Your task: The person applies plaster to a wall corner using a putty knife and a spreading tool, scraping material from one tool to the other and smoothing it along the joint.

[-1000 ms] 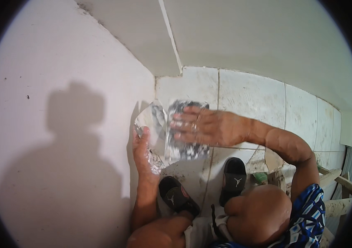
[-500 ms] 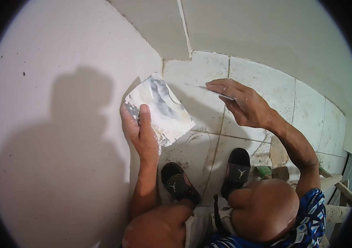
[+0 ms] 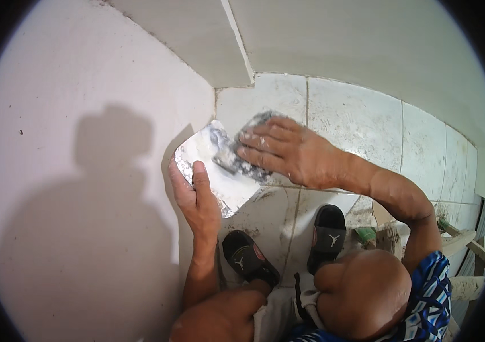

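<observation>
My left hand point(image 3: 195, 191) grips a flat, squarish putty board point(image 3: 199, 148) by its left edge, thumb on top. White putty is spread over the board, with grey patches showing through. In my right hand point(image 3: 288, 149) is a thin, flat putty scraper point(image 3: 252, 169), its grey face smeared with white and slightly blurred. My fingers lie across the scraper's upper side. Its left edge overlaps the right part of the board; whether the two touch I cannot tell.
A pale wall point(image 3: 43, 199) with my shadow rises close on the left, and another grey wall point(image 3: 356, 45) stands ahead. Dirty white tiles point(image 3: 362, 117) cover the floor. My sandals point(image 3: 329, 231) are below. Wooden pieces point(image 3: 464, 288) and a green object point(image 3: 366, 234) lie at right.
My right hand has moved left and turned, bringing the scraper from edge-on and apart to flat over the board's right part. The board has dropped slightly lower in view.
</observation>
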Demonstrator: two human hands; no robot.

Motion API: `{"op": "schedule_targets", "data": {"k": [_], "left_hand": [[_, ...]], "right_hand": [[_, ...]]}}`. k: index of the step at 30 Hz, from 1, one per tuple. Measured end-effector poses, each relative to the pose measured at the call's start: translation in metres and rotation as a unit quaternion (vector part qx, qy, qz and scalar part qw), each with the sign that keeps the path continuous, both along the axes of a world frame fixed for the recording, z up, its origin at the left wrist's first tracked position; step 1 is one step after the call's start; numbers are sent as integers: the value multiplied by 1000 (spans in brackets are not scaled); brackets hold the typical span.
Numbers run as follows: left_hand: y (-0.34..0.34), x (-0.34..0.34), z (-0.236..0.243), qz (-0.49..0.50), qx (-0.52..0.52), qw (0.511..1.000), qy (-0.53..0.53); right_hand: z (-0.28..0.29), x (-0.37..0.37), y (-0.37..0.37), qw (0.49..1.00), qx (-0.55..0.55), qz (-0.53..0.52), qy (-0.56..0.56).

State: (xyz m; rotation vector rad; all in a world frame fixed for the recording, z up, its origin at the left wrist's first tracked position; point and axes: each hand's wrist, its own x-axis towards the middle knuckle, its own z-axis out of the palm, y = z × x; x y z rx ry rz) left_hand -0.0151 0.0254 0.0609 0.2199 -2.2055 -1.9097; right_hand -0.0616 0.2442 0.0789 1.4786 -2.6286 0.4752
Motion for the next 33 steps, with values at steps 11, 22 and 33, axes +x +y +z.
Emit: {"op": "schedule_targets", "data": {"k": [11, 22, 33], "left_hand": [[-14, -2, -20, 30, -57, 997, -49], [-21, 5, -40, -39, -27, 989, -144], [-23, -1, -40, -27, -5, 984, -178]], "right_hand": [[-11, -16, 42, 939, -91, 67, -324], [-93, -108, 33, 815, -339, -386, -268], [-133, -137, 13, 840, -402, -341, -132]]}}
